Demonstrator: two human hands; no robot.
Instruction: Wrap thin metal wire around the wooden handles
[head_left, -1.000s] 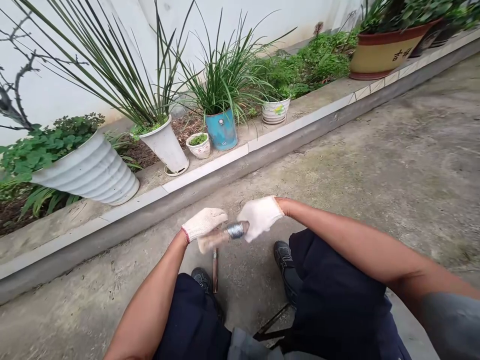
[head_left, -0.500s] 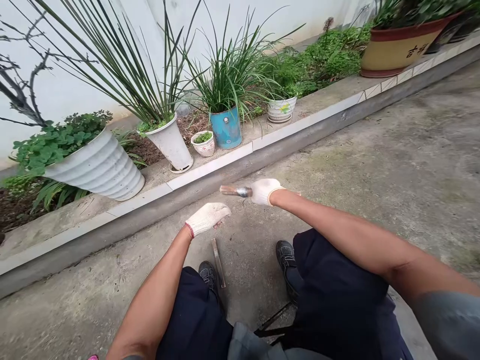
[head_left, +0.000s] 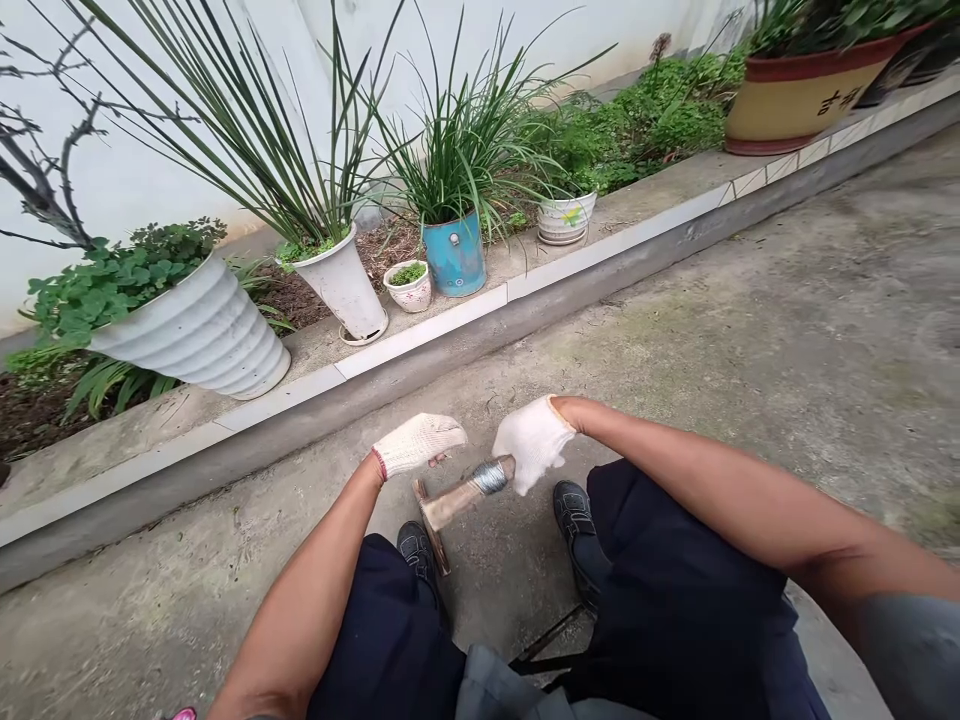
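My right hand [head_left: 532, 440], in a white knit glove, grips one end of a wooden piece [head_left: 456, 503]. Silver wire [head_left: 490, 477] is wound round that piece close to my fingers. Its far end points down and left, overlapping in view a narrow wooden strip [head_left: 441, 550] on the ground beside my left shoe; whether they touch I cannot tell. To the left, my left hand [head_left: 420, 443] hovers in a matching glove with its fingers curled together. Something small and reddish shows under its fingertips, too small to name.
A low concrete ledge with a white tiled edge [head_left: 420, 340] runs across in front. On it stand a ribbed white pot [head_left: 202, 335], a tall white pot [head_left: 345, 285], a small pot [head_left: 410, 295], a blue bucket [head_left: 455, 258] and a yellow planter [head_left: 795, 105]. My shoes [head_left: 574, 515] rest on concrete.
My right hand has come down and turned, swinging the wire-wound wooden piece so that it points down-left over the strip. The left hand has shifted only slightly right and down.
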